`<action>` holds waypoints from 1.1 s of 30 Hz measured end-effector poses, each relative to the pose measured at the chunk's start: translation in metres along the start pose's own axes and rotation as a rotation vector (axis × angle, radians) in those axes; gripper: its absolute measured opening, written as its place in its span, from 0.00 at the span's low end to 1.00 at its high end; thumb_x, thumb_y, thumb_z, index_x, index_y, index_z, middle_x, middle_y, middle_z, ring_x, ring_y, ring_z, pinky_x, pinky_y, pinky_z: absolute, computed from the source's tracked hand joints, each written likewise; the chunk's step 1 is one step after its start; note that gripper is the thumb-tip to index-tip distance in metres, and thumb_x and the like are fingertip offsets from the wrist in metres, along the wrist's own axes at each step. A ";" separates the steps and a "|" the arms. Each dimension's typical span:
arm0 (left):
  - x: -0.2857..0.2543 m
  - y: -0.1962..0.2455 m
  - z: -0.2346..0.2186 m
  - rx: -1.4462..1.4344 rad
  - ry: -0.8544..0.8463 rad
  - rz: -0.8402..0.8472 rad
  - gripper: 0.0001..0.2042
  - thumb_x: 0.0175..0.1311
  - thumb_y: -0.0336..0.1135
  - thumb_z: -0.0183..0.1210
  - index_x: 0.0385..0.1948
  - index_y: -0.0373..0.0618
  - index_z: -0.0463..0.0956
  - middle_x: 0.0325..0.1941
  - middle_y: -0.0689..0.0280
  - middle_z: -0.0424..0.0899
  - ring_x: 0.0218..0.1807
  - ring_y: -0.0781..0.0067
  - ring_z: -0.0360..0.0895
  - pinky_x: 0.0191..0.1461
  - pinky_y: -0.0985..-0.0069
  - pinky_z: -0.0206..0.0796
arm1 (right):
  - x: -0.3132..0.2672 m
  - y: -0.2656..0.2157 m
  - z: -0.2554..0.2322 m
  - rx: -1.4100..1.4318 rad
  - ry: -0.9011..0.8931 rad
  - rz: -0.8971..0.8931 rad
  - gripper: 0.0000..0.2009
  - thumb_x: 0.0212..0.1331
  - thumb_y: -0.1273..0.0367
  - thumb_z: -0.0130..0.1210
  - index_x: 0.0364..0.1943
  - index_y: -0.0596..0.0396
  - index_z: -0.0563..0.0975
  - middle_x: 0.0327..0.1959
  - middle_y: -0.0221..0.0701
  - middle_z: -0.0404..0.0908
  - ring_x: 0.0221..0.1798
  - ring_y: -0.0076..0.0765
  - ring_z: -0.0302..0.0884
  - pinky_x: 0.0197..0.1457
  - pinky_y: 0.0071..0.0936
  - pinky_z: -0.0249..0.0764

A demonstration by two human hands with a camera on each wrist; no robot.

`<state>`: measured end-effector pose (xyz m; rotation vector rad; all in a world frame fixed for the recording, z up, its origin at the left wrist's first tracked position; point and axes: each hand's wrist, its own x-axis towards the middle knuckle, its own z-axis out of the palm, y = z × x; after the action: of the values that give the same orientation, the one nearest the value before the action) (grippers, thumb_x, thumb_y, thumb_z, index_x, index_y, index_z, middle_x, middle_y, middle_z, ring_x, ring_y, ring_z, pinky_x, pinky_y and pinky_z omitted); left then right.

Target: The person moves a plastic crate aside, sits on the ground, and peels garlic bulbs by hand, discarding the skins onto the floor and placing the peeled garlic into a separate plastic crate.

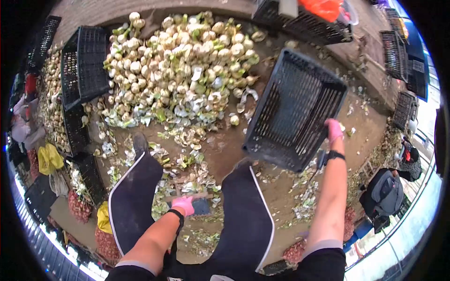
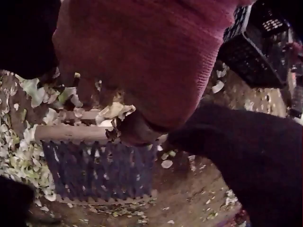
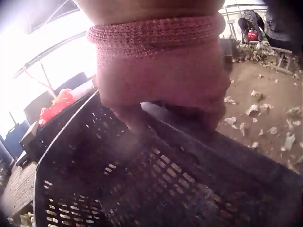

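Observation:
My right hand [image 1: 334, 131], in a pink glove, grips the rim of a black plastic crate [image 1: 293, 112], which is tilted and holds nothing. The right wrist view shows that hand [image 3: 163, 80] with its fingers curled over the crate's edge [image 3: 227, 156]. My gloved left hand [image 1: 183, 205] is between the knees at a small stool with a woven seat [image 1: 201, 207]. In the left wrist view the hand [image 2: 142, 66] is at the wooden bar [image 2: 71, 133] of the stool's woven seat [image 2: 102, 170]; its fingertips are mostly hidden.
A large heap of whitish bulbs [image 1: 178, 61] lies ahead, with peeled skins scattered around. Another black crate [image 1: 93, 63] stands at its left, and a crate with an orange bag [image 1: 323, 7] at the upper right. A grey backpack [image 1: 386, 191] and a crouching person [image 1: 410, 164] are at right.

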<state>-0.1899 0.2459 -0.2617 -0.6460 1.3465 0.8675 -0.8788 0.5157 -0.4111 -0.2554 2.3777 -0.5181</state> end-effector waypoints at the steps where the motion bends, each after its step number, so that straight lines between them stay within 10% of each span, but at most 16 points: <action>1: 0.009 -0.005 0.000 0.081 0.001 -0.065 0.29 0.52 0.38 0.51 0.62 0.55 0.64 0.64 0.59 0.69 0.62 0.56 0.70 0.65 0.57 0.56 | -0.036 -0.041 -0.007 -0.004 -0.019 0.016 0.14 0.44 0.64 0.55 0.33 0.57 0.79 0.26 0.34 0.78 0.28 0.39 0.74 0.34 0.34 0.68; 2: 0.015 -0.012 0.005 0.165 -0.003 -0.125 0.30 0.52 0.38 0.51 0.63 0.56 0.62 0.65 0.59 0.67 0.63 0.56 0.69 0.67 0.55 0.52 | -0.061 -0.135 0.019 0.417 0.129 0.182 0.19 0.50 0.64 0.55 0.44 0.61 0.77 0.37 0.39 0.81 0.40 0.44 0.77 0.44 0.36 0.71; 6: 0.066 -0.060 0.033 0.175 -0.057 -0.143 0.32 0.52 0.40 0.53 0.65 0.57 0.59 0.63 0.59 0.68 0.61 0.57 0.71 0.64 0.53 0.52 | -0.120 -0.214 0.082 -0.229 0.702 -0.350 0.17 0.55 0.70 0.51 0.49 0.63 0.75 0.50 0.43 0.77 0.57 0.43 0.72 0.62 0.33 0.65; 9: 0.082 -0.083 0.040 0.159 -0.056 -0.142 0.27 0.55 0.40 0.52 0.61 0.62 0.63 0.60 0.58 0.69 0.60 0.55 0.71 0.62 0.57 0.56 | -0.210 -0.263 0.157 0.008 0.122 -0.743 0.19 0.50 0.78 0.49 0.50 0.60 0.76 0.50 0.40 0.79 0.55 0.42 0.74 0.61 0.37 0.68; 14: 0.125 -0.116 0.050 0.246 -0.111 -0.132 0.24 0.54 0.40 0.53 0.58 0.60 0.69 0.61 0.61 0.71 0.61 0.56 0.71 0.61 0.58 0.61 | -0.339 -0.218 0.350 -0.114 -1.241 -0.104 0.26 0.54 0.58 0.50 0.58 0.53 0.71 0.59 0.43 0.72 0.63 0.45 0.68 0.66 0.37 0.63; 16: 0.133 -0.125 0.056 0.071 -0.161 -0.124 0.25 0.52 0.39 0.54 0.57 0.59 0.69 0.59 0.60 0.73 0.60 0.57 0.72 0.60 0.59 0.63 | -0.372 -0.204 0.403 -0.525 -1.479 -0.175 0.30 0.52 0.54 0.50 0.60 0.52 0.69 0.61 0.43 0.70 0.65 0.45 0.66 0.66 0.37 0.64; 24: 0.123 -0.083 0.010 0.094 -0.235 0.080 0.27 0.46 0.40 0.60 0.55 0.54 0.71 0.55 0.60 0.78 0.55 0.57 0.76 0.55 0.60 0.70 | -0.422 -0.145 0.437 -0.769 -1.606 -0.160 0.36 0.47 0.48 0.57 0.60 0.50 0.68 0.52 0.41 0.78 0.55 0.47 0.75 0.56 0.40 0.71; 33: 0.186 -0.068 -0.022 0.383 -0.153 0.144 0.19 0.53 0.43 0.61 0.48 0.50 0.79 0.55 0.61 0.78 0.54 0.55 0.77 0.53 0.56 0.69 | -0.372 -0.209 0.465 -1.226 -1.675 -0.309 0.35 0.48 0.45 0.57 0.59 0.48 0.71 0.56 0.35 0.76 0.57 0.45 0.74 0.58 0.42 0.70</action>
<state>-0.1448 0.2203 -0.4544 -0.1845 1.3829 0.7296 -0.2836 0.3065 -0.4245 -1.0493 0.6790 0.8554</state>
